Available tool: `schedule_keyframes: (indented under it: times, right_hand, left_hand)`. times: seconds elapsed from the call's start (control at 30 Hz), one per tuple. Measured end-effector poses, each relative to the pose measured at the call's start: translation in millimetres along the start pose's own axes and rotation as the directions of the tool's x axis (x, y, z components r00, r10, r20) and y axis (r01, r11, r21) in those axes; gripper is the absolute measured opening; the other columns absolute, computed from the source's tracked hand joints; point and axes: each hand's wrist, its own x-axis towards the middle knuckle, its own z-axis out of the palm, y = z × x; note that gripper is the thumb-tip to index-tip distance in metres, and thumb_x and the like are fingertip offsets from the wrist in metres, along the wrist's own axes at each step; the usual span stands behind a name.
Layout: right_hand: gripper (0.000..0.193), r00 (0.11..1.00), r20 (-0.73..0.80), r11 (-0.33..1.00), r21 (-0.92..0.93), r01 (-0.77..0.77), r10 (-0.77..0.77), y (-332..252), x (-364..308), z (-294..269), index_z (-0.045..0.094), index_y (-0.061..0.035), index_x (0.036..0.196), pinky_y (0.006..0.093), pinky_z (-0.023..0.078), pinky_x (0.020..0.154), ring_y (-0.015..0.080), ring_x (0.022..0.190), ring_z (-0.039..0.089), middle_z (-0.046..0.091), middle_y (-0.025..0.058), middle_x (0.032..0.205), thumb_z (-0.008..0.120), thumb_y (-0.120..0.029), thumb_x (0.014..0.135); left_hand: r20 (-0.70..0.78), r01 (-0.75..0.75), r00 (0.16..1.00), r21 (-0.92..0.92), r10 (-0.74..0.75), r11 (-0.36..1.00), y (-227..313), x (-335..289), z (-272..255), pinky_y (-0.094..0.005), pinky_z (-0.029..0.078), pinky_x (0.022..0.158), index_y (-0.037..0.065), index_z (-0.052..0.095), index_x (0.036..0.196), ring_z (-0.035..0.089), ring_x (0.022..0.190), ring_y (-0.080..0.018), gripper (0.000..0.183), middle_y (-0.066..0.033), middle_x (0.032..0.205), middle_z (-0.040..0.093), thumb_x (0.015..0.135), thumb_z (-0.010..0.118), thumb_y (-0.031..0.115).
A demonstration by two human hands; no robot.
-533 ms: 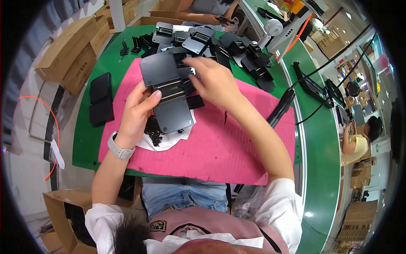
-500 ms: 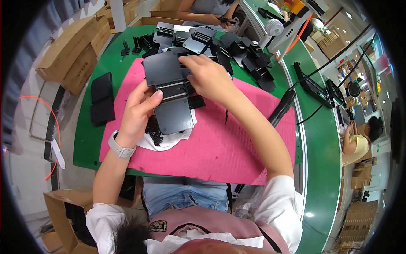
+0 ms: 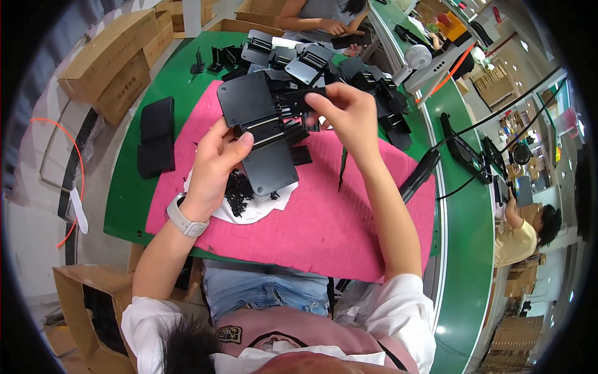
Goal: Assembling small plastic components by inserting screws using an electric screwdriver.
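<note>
My left hand (image 3: pixel 215 165) grips a black hinged bracket (image 3: pixel 269 169) by its left side, thumb on top. Two dark flat plates make up the bracket, joined by a middle section with metal rods. Just right of its upper plate, my right hand (image 3: pixel 354 118) pinches a small flat black part (image 3: pixel 301 101) between thumb and fingers. Whether that part touches the bracket I cannot tell. Below the bracket, a heap of small black screws (image 3: pixel 238 196) lies on a white cloth or paper (image 3: pixel 265 210), partly hidden by the lower plate.
A pink mat (image 3: pixel 324 230) covers much of the green table (image 3: pixel 128 206). Several black brackets (image 3: pixel 306 67) crowd its far side; black plates (image 3: pixel 156 138) lie at left. On the right are a black cylindrical corded tool (image 3: pixel 418 176) and white fan (image 3: pixel 417 57). A co-worker (image 3: pixel 324 25) sits opposite.
My right hand has moved right from the bracket's upper edge, and the small black part now shows in its fingers. The bracket and my left hand have shifted slightly right.
</note>
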Motion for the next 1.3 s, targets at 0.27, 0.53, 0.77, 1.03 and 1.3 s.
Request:
schedule_keyframes:
  times: [0.27,0.53,0.77,1.03,1.3]
  right_hand:
    - [0.024,0.998,0.057,0.916,0.400,-0.021,-0.002,-19,-54,35,0.060,0.0022,0.106,0.0186,0.044,0.045,0.0109,0.055,0.063,0.060,0.0040,0.075,0.066,-0.001,0.082]
    - [0.045,0.971,-0.101,0.968,-0.150,0.202,-0.218,-8,-61,33,0.059,0.0011,0.114,0.0288,0.046,0.056,0.0084,0.063,0.057,0.058,0.0061,0.068,0.072,-0.024,0.079]
    - [0.041,0.876,0.293,0.866,0.218,-0.451,0.383,-12,-97,-7,0.058,0.0056,0.108,0.0252,0.042,0.050,0.0063,0.055,0.053,0.060,0.0041,0.067,0.064,-0.029,0.086]
    - [0.043,0.979,-0.092,0.784,-0.587,-0.202,0.183,19,-139,-25,0.065,0.0036,0.067,0.0411,0.046,0.050,0.0367,0.053,0.060,0.057,0.0226,0.055,0.063,-0.037,0.083]
    - [0.025,0.973,-0.229,0.558,-0.805,-0.202,0.021,10,-142,-50,0.071,-0.0103,0.076,0.0376,0.049,0.050,0.0300,0.051,0.062,0.063,0.0090,0.057,0.068,-0.035,0.078]
  left_hand:
    - [0.108,-0.060,0.992,0.022,0.058,0.998,-6,-4,4,-0.0279,0.042,0.093,0.000,0.048,0.125,0.055,0.105,-0.0133,0.043,-0.0075,0.116,0.057,0.088,0.065,0.015]
    - [0.140,-0.042,0.989,0.031,0.037,0.999,-6,-9,9,-0.0289,0.045,0.091,-0.002,0.047,0.124,0.056,0.104,-0.0146,0.039,-0.0083,0.115,0.058,0.089,0.060,0.007]
    - [0.238,-0.100,0.970,0.550,-0.042,0.829,9,-15,7,-0.0228,0.049,0.068,0.002,0.058,0.110,0.061,0.085,-0.0112,0.027,-0.0054,0.093,0.064,0.085,0.064,0.011]
    - [0.270,-0.274,0.941,0.962,0.203,-0.010,7,-22,-27,-0.0364,0.047,0.069,0.001,0.062,0.098,0.059,0.081,-0.0297,0.024,-0.0102,0.088,0.058,0.077,0.067,0.010]
    - [0.202,-0.204,0.968,0.979,0.148,-0.004,-1,-13,-26,-0.0376,0.047,0.066,0.003,0.061,0.083,0.058,0.079,-0.0286,0.011,-0.0091,0.081,0.054,0.076,0.066,0.009]
